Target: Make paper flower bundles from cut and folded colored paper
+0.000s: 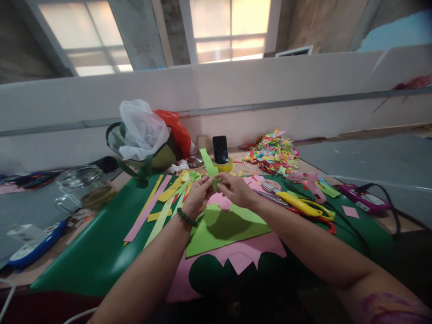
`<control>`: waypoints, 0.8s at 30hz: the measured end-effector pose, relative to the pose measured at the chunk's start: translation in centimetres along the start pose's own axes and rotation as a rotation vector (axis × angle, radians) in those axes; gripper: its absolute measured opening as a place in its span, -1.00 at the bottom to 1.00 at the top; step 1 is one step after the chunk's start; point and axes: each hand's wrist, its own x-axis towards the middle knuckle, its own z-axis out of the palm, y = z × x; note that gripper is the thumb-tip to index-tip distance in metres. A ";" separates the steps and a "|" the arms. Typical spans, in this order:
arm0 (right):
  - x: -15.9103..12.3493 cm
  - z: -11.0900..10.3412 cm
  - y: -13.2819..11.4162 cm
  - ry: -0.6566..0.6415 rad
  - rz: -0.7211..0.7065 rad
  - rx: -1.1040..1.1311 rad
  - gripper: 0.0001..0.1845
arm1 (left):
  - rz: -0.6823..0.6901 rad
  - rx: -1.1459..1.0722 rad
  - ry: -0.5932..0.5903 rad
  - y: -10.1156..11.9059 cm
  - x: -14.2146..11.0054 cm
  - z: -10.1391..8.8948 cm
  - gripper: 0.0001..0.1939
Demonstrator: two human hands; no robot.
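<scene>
Light-green paper strip (209, 164) stands upright between the two hands, over the middle of the work. The left hand's (198, 194) fingers pinch its lower end, thumb against fingertips; the right hand's (234, 188) fingers are drawn together at the same end, pinching it too. A dark-green bead bracelet (187, 218) circles the left wrist.

Beneath the hands lies a lime-green paper sheet (229, 227), overlapping a pink paper sheet (180, 281) with curved cutouts along its near side. Both rest on a glossy green surface (111, 245). Left of them lie a long pink paper strip (148, 207) and several yellow paper pieces (168, 191); to the right are yellow-handled scissors (300, 203), a clear tape roll (272, 185) and a pink glue gun (312, 185).

Beyond, a black phone (220, 148) stands propped at a yellow tape roll (225, 165), near a loose heap of multicoloured paper scraps (275, 155). An olive-green fabric bag (158, 163) holds a crumpled white plastic bag (141, 132), with a red plastic bag (176, 128) bulging at its right. At far left sits a clear glass jug (79, 176); its contents are too blurred to identify. A purple plastic box (366, 199) with a black cable carries a pale label panel, its markings too small to read.
</scene>
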 end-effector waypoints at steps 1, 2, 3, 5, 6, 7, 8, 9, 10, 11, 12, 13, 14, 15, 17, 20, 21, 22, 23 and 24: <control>0.1 -0.2 0.4 -0.024 0.032 0.145 -0.74 | 0.003 0.017 -0.032 0.0 0.0 -0.1 -0.79; 0.3 -0.4 0.6 -0.042 0.061 0.259 -0.76 | 0.003 0.035 -0.065 -0.1 0.0 -0.2 -0.78; 0.4 -0.6 0.9 -0.031 0.087 0.333 -0.80 | -0.001 0.055 -0.092 -0.1 0.0 -0.2 -0.77; 0.6 -1.0 1.1 0.095 0.135 0.368 -0.86 | -0.010 0.087 -0.109 -0.1 -0.1 -0.3 -0.75; 0.7 -1.2 1.2 0.183 0.166 0.365 -0.82 | -0.013 0.098 -0.105 -0.1 -0.1 -0.2 -0.74; 0.8 -1.3 1.3 0.247 0.203 0.378 -0.76 | -0.016 0.108 -0.102 -0.1 -0.2 -0.2 -0.72; 0.8 -1.4 1.3 0.270 0.245 0.415 -0.69 | -0.024 0.118 -0.106 0.0 -0.3 -0.1 -0.70; 0.8 -1.4 1.4 0.246 0.286 0.473 -0.63 | -0.038 0.127 -0.118 0.0 -0.4 0.0 -0.67; 0.8 -1.4 1.5 0.194 0.322 0.543 -0.57 | -0.057 0.134 -0.137 0.0 -0.5 0.1 -0.64; 0.8 -1.3 1.6 0.143 0.347 0.610 -0.54 | -0.076 0.139 -0.160 0.0 -0.6 0.1 -0.62; 0.8 -1.1 1.6 0.106 0.362 0.658 -0.53 | -0.096 0.142 -0.180 0.0 -0.7 0.2 -0.60; 0.8 -1.0 1.7 0.091 0.370 0.685 -0.54 | -0.112 0.144 -0.193 0.1 -0.7 0.2 -0.59; 0.8 -0.9 1.8 0.095 0.373 0.695 -0.55 | -0.127 0.145 -0.198 0.1 -0.8 0.2 -0.58; 0.8 -0.9 1.8 0.109 0.374 0.697 -0.57 | -0.147 0.150 -0.196 0.1 -0.8 0.1 -0.60; 0.8 -1.0 1.8 0.145 0.369 0.692 -0.59 | -0.224 0.175 -0.192 0.2 -0.8 -0.1 -0.69; 0.8 -1.4 1.8 0.214 0.358 0.680 -0.58 | -0.368 0.231 -0.199 0.2 -0.6 -0.5 -0.85; 0.9 -1.6 1.8 0.239 0.354 0.678 -0.58 | -0.393 0.242 -0.193 0.2 -0.6 -0.5 -0.86; 0.9 -1.7 1.8 0.263 0.350 0.679 -0.58 | -0.397 0.247 -0.179 0.2 -0.6 -0.6 -0.86; 0.9 -1.7 1.9 0.283 0.349 0.682 -0.58 | -0.390 0.248 -0.162 0.2 -0.5 -0.6 -0.88; 0.9 -1.7 1.9 0.292 0.350 0.685 -0.58 | -0.379 0.245 -0.145 0.3 -0.5 -0.6 -0.91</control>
